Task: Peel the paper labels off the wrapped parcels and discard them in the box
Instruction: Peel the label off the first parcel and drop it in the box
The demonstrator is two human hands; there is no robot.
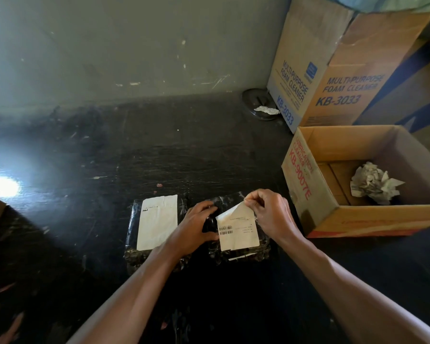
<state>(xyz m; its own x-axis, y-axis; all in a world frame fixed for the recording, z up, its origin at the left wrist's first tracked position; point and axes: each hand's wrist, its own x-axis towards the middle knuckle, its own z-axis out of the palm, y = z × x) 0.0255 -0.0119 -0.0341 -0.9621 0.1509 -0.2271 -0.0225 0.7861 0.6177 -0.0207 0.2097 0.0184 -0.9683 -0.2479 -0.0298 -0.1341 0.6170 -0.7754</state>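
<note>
Parcels wrapped in black plastic, two of them, lay side by side on the dark, scuffed tabletop (85, 170) close in front of us. Our left parcel (139, 259) carried a white rectangular paper label, the left label (157, 222), lying flat on its top face. Our right parcel (265, 247) carried the right label (237, 234), white paper printed with barcodes, its upper corner lifted off the wrap while its lower part lay on the parcel.

We had our right hand (271, 214) closed on that raised corner, pinching it between thumb and fingertips. Our left hand (194, 229) lay over the left part of the right parcel, fingers bent onto the wrap and thumb just beside the right label's edge, holding the parcel down.

Near the right parcel, on its right, stood the open brown cardboard box (358, 219) with red print, and a crumpled wad of white paper (372, 184) lay inside it. Behind it rose a tall cardboard carton (296, 78) with blue lettering. Beside that carton a dark round lid (251, 100) rested on the tabletop with a white paper scrap (267, 110) on it, below the grey wall (109, 45).
</note>
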